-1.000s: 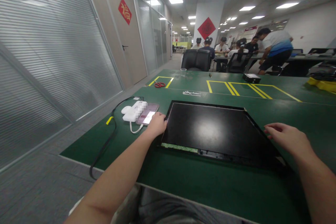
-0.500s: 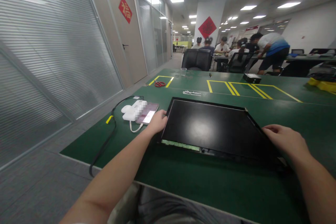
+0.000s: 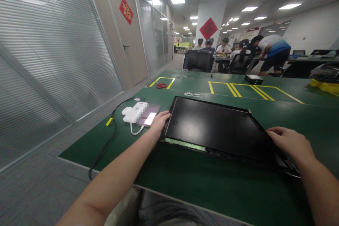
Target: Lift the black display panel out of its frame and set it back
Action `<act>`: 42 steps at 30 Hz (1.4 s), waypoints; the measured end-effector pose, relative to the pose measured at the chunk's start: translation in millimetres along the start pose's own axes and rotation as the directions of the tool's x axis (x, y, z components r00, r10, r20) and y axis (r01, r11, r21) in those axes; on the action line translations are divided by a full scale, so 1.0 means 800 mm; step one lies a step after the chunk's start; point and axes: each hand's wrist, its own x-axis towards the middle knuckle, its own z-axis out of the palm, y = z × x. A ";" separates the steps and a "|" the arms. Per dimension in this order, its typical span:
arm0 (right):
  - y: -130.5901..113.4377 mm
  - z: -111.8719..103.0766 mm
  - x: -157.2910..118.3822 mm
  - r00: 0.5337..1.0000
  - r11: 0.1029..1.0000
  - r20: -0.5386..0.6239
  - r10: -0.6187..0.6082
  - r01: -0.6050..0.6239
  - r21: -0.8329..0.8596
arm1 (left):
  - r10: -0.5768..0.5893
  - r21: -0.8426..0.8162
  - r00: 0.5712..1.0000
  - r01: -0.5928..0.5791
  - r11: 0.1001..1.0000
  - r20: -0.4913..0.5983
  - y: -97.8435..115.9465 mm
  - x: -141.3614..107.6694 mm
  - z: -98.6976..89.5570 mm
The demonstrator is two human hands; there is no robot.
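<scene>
Green and broad, the table point(image 3: 225, 190) runs under everything within reach, with bare surface between the near edge of the panel point(image 3: 212, 123) and the table's front edge, and more beyond the right hand. Fingers of the left hand point(image 3: 161, 120) lie on the panel's left edge, thumb and fingertips near each other; whether they clamp it I cannot tell. Fingers of the right hand point(image 3: 290, 141) are bent at the right edge, thumb tucked partly out of sight, their grip equally unclear. Between both hands sits the black panel, a green strip point(image 3: 185, 144) along its near edge. Just beside the left hand lie a phone point(image 3: 149, 114) and a white device point(image 3: 135, 113). Farther out are red-handled scissors point(image 3: 161, 85), a clear cup point(image 3: 184, 73) and a black box point(image 3: 253, 79).
</scene>
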 end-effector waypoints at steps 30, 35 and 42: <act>-0.004 -0.001 0.000 1.000 1.000 0.030 0.004 -0.004 0.008 | 0.118 0.090 0.957 -0.146 0.985 0.263 0.010 -0.020 0.002; -0.001 0.001 0.001 1.000 1.000 0.018 -0.026 0.026 0.001 | 0.167 -0.004 0.927 -0.176 0.984 0.335 0.015 -0.024 0.004; 0.001 0.006 0.003 0.999 1.000 0.050 -0.014 0.014 0.005 | 0.190 -0.170 0.870 -0.125 0.978 0.454 0.024 -0.038 0.012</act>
